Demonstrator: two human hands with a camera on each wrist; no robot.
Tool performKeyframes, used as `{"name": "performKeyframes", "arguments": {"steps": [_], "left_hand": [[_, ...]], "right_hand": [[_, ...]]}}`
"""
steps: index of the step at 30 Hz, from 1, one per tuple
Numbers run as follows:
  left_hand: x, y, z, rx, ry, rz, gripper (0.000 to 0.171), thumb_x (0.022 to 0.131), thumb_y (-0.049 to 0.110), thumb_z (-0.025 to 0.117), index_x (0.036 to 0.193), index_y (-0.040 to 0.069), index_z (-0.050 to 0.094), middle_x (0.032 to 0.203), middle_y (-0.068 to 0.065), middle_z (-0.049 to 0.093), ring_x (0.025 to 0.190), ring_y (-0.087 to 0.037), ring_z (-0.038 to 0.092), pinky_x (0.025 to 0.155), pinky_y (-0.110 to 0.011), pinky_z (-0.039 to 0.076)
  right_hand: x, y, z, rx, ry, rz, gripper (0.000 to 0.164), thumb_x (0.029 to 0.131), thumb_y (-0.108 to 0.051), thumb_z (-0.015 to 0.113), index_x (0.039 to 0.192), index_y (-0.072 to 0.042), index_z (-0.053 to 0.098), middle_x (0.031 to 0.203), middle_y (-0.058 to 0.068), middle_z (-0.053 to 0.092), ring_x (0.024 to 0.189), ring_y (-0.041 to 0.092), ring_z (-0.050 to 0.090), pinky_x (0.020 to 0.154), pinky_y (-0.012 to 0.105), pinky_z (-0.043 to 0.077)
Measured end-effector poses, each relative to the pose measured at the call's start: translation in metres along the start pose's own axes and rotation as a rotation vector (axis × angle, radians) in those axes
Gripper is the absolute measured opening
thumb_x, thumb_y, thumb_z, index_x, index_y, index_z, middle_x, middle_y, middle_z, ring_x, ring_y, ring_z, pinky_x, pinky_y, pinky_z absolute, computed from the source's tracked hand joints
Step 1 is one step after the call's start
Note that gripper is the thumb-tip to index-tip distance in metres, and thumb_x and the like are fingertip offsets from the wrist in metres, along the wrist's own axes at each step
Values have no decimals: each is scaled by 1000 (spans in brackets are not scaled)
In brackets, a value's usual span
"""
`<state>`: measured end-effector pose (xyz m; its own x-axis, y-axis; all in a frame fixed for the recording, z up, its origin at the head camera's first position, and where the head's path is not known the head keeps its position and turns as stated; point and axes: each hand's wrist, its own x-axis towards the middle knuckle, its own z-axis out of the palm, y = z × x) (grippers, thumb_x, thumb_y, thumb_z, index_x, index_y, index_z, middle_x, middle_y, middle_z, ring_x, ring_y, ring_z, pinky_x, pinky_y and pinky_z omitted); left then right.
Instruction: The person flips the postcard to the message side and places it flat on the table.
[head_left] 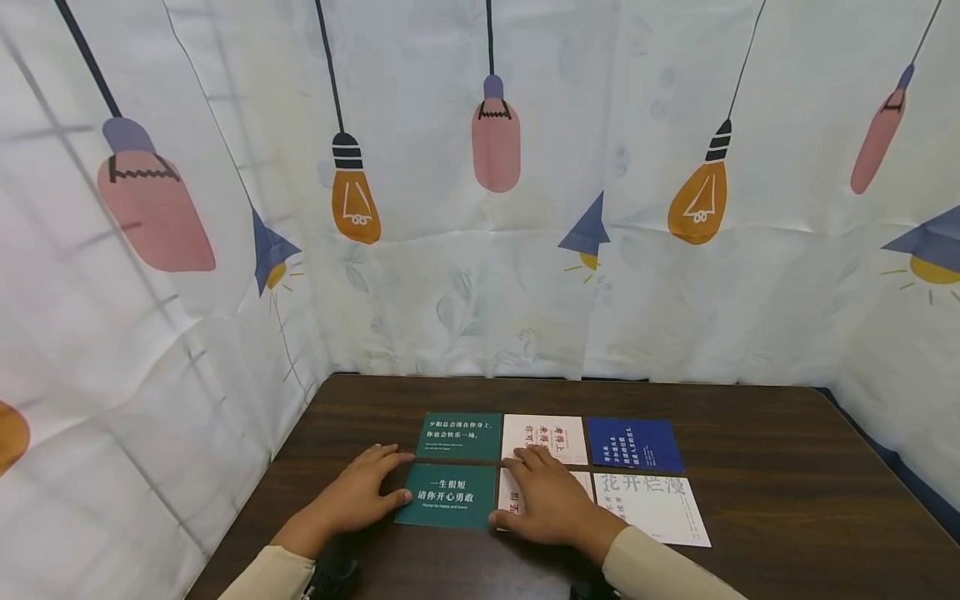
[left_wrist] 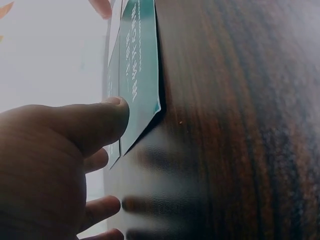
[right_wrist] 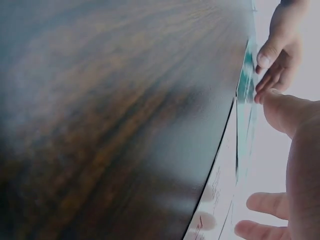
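Observation:
Two rows of three cards lie on the table. My left hand [head_left: 358,493] is at the left edge of the lower green card [head_left: 447,498], its thumb by that edge and its index finger near the upper green card [head_left: 460,435]. My right hand [head_left: 553,502] spreads over the lower middle white card [head_left: 509,492], hiding much of it. Its thumb reaches toward the lower green card, and its fingertips meet the near edge of the upper white card with red print [head_left: 546,437]. Neither hand grips a card; whether the fingertips press down is unclear.
At the right end of the rows are a blue card [head_left: 636,443] and a white card with grey lettering [head_left: 651,508]. The dark wood table [head_left: 795,492] extends around the cards. A white curtain with printed lamps [head_left: 420,308] hangs behind and to the sides.

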<state>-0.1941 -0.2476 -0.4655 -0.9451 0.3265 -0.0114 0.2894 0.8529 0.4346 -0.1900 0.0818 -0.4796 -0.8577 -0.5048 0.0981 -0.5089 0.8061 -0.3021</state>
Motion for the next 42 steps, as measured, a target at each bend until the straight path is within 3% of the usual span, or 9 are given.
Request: {"name": "performKeyframes", "arguments": {"steps": [8,24,42], "left_hand": [[2,0,0,-1,-2,-4,59,89,39,80,140,15,62,151,-24,47,142,-53,32,106,-73,29],[4,1,0,-5,-14,-15,56,90,36,80,139,16,63,152,-22,45,145,-51,30,107,-71,29],[6,1,1,35,-7,-12,59,86,36,83,138,15,64,150,-22,48,142,-50,34,106,-70,32]], "right_hand": [[5,-2,2,0,-25,13,83,85,-72,66,144,-14,58,142,8,54,133,31,46,112,52,35],[11,-5,5,-57,8,-12,79,85,-70,69,139,-13,62,128,6,56,119,26,48,107,47,39],[17,-8,8,-67,1,-28,78,83,-69,71,138,-13,63,125,4,55,113,23,46,105,44,39]]}}
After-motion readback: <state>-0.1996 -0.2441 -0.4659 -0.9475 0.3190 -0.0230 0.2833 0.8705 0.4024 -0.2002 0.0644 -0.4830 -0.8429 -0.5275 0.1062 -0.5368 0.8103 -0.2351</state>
